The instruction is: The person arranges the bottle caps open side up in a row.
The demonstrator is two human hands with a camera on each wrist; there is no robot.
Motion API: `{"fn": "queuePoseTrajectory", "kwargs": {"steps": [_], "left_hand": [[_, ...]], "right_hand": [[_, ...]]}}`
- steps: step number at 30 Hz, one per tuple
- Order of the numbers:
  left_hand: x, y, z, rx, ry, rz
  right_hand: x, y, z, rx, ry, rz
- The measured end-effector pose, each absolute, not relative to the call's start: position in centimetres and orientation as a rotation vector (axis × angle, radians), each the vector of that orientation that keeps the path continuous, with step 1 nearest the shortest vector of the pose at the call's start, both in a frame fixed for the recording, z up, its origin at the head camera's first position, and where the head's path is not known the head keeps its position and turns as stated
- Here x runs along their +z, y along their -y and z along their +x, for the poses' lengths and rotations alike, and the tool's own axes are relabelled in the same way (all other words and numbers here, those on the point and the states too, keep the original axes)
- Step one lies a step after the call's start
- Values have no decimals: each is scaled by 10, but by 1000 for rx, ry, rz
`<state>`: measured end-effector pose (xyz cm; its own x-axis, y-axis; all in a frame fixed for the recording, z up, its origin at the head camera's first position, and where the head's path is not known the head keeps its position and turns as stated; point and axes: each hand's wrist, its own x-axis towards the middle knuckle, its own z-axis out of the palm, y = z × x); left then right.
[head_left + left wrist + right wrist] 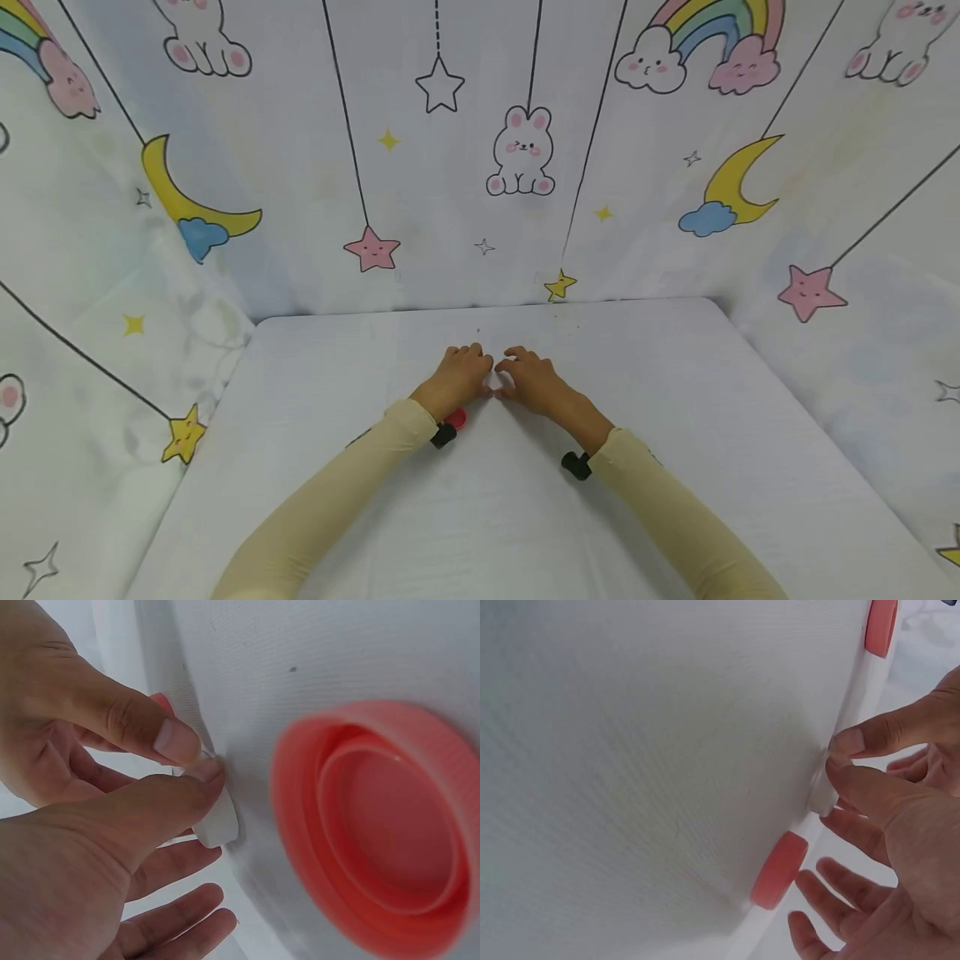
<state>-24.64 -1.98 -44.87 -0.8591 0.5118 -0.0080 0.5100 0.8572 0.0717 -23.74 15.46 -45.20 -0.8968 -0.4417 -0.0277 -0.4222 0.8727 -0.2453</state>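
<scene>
My left hand [459,372] and right hand [534,383] meet low over the white table, thumb tips together. Between them is a small white piece with a curved edge [218,822], pinched by both hands; the fingers cover much of it, and I cannot tell its kind. In the right wrist view the white piece [823,793] shows just below the thumbs. A red ridged bottle cap [394,825] lies hollow side up by my left wrist. Another red cap [780,870] sits close to the fingers of my right hand.
The white cloth-covered table [637,367] ends at a back wall sheet [450,183] printed with stars, moons and bunnies. Similar printed sheets stand at both sides. A black wrist camera [577,466] sits at my right cuff, another black camera [443,435] at the left.
</scene>
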Motion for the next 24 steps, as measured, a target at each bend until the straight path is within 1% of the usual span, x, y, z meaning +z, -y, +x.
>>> {"fn": "queuePoseTrajectory", "kwargs": {"steps": [24], "left_hand": [[-449,17,-246,94,-3014,837]], "right_hand": [[-457,-153,-240,-351,-2974,-713]]}}
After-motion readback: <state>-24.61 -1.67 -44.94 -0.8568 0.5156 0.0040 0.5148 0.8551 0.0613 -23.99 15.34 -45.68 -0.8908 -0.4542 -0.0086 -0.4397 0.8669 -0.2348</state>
